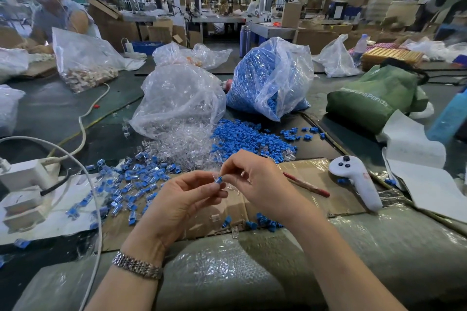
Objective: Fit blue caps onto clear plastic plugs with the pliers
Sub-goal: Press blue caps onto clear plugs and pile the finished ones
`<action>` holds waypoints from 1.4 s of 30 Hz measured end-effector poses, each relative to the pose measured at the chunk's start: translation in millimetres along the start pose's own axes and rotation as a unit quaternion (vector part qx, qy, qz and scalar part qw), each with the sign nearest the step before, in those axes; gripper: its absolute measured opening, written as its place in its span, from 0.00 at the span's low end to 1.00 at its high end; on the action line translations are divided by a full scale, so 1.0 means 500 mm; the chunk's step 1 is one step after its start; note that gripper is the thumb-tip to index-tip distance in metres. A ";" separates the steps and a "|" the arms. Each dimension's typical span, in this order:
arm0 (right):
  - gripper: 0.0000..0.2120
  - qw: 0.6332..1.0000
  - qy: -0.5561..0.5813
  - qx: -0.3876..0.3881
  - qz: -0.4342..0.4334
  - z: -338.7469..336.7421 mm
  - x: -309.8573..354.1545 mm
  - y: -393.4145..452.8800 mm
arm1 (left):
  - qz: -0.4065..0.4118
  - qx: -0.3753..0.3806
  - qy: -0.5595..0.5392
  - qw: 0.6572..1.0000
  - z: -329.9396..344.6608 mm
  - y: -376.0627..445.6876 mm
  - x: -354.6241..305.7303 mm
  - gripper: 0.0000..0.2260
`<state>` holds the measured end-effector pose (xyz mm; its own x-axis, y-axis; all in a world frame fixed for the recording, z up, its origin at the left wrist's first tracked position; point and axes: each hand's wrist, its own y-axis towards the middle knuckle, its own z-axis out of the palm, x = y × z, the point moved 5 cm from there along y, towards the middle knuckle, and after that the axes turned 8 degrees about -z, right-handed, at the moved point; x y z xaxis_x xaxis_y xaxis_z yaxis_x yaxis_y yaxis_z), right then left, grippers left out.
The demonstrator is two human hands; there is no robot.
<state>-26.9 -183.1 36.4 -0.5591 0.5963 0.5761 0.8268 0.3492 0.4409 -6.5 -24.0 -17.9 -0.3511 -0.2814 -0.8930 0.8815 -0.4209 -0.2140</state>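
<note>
Head view: both hands meet above the counter (379, 247). The left hand (177, 199) pinches a clear plug (216, 180) from below; the right hand (257, 179) pinches a blue cap (220, 179) onto it from the right. A red handle (307, 185), perhaps the pliers, lies nearer the right hand, untouched.

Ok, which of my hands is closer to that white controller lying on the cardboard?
Right. The right hand is just left of the white controller, with a red-tipped stick between them. The left hand is farther left, beyond the right hand.
</note>
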 end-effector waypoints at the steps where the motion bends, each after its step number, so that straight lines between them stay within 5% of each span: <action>1: 0.03 1.000 -0.006 0.004 -0.001 0.001 0.001 -0.001 | 0.004 -0.001 0.004 1.000 0.000 0.000 -0.001 0.14; 19: 0.01 0.998 -0.050 0.011 -0.040 0.002 0.021 0.003 | 0.047 -0.008 0.038 0.998 -0.010 0.003 -0.003 0.13; 27: 0.03 1.000 -0.011 0.019 -0.008 -0.004 0.013 0.001 | 0.050 0.007 0.062 0.997 -0.006 0.003 -0.002 0.11; 32: 0.11 0.995 -0.006 0.029 0.090 -0.019 -0.029 -0.004 | 0.040 0.002 0.014 0.999 -0.009 0.005 -0.001 0.13; 34: 0.18 0.969 -0.158 0.047 0.182 -0.041 -0.073 -0.013 | 0.041 -0.003 0.010 0.999 -0.010 0.006 0.000 0.12; 36: 0.27 0.903 -0.295 0.080 0.302 -0.066 -0.113 -0.036 | 0.040 -0.010 0.005 0.999 -0.012 0.007 0.001 0.11; 38: 0.31 0.858 -0.339 0.122 0.366 -0.076 -0.140 -0.057 | 0.034 -0.016 -0.011 0.999 -0.015 0.009 0.001 0.10; 42: 0.25 0.854 -0.330 0.156 0.371 -0.067 -0.154 -0.064 | 0.031 -0.017 -0.029 0.999 -0.017 0.011 0.002 0.09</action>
<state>-12.7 -264.2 0.9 0.1980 0.9785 0.0577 0.9720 -0.1884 -0.1405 0.8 -19.2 -23.6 -0.3120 -0.3558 -0.8810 0.9123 -0.3710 -0.1732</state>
